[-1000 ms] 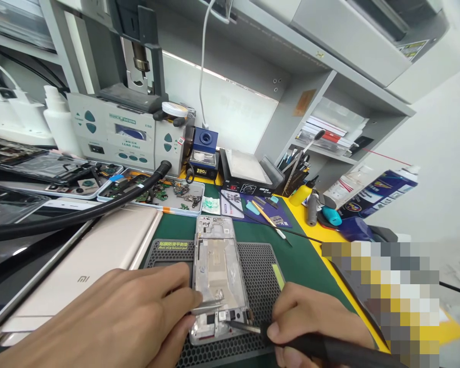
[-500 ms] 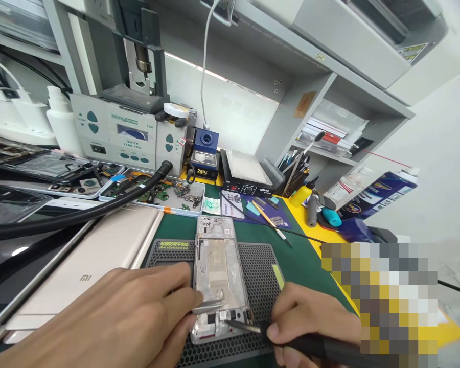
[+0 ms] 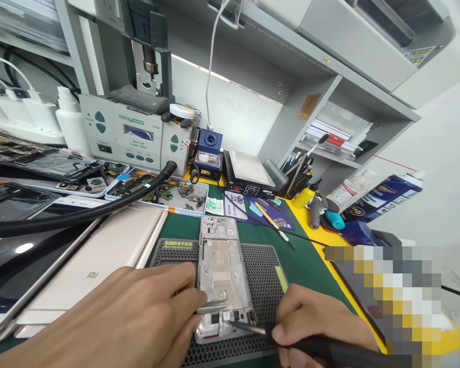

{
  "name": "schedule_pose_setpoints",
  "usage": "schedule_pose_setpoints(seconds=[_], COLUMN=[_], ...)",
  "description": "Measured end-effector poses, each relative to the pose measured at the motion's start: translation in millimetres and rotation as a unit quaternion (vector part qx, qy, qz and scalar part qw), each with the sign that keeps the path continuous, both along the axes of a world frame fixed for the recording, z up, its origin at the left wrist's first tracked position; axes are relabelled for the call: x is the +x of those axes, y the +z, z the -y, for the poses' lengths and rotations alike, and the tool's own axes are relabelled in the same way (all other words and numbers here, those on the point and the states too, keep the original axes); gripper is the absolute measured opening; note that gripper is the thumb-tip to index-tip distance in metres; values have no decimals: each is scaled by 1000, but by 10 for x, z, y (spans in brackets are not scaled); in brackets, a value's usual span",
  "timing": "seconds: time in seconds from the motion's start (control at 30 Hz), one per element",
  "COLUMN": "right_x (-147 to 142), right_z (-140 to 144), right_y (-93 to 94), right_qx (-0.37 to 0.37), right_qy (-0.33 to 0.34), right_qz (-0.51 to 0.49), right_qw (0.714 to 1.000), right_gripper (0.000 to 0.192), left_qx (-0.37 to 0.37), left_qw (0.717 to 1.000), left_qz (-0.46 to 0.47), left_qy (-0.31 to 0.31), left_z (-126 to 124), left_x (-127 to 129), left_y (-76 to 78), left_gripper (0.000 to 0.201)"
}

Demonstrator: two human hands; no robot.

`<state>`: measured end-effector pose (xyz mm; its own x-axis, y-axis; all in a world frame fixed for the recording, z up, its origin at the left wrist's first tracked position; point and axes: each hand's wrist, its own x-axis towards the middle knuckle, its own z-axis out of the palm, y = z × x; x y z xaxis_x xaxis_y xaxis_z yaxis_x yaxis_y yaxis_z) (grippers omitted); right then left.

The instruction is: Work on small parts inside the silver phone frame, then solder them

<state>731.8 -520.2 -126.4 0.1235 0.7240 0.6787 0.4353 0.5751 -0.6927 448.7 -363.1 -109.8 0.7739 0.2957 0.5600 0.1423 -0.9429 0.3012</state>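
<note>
Almost nothing has changed: both hands stay put low in the frame. The left hand (image 3: 138,317) still pinches tweezers (image 3: 210,308) and the right hand (image 3: 314,322) still grips a soldering iron (image 3: 249,328) over the phone frame (image 3: 222,266), bottom middle, so the work carries on

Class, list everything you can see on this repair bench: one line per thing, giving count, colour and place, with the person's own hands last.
phone frame: 1, silver, on the mat, centre
anti-slip mat: 1, dark grey, on the green bench cover
tweezers: 1, metal, tips on the frame's lower end
soldering iron: 1, black handle, tip at the frame's lower end
hot-air station: 1, grey, back left
black hose: 1, across the left side
parts tray: 1, pale, behind the mat
spray can: 1, blue, lying at right
left hand: holds the tweezers
right hand: holds the soldering iron
</note>
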Motion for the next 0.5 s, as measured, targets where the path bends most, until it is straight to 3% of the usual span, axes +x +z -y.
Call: schedule_pose_setpoints(seconds=[0.1,0.23,0.37,0.5], right_x=[-20,-7,9,1], right_z=[-9,10,27,43], right_y=[38,73,81,68], right_qx=[-2,-30,-32,-27], right_qy=[24,55,62,68], right_qz=[-24,-27,-22,-25], right_qw=[999,998,997,997], right_gripper=[30,23,20,20], left_qx=[5,-12,-16,-17], left_qw=[1000,998,998,998], left_qz=[-3,-44,-56,-56], left_qy=[12,41,38,31], left_z=[2,3,2,16], left_x=[3,72,193,180], left_y=[-19,43,170,163], left_gripper=[49,25,29,29])
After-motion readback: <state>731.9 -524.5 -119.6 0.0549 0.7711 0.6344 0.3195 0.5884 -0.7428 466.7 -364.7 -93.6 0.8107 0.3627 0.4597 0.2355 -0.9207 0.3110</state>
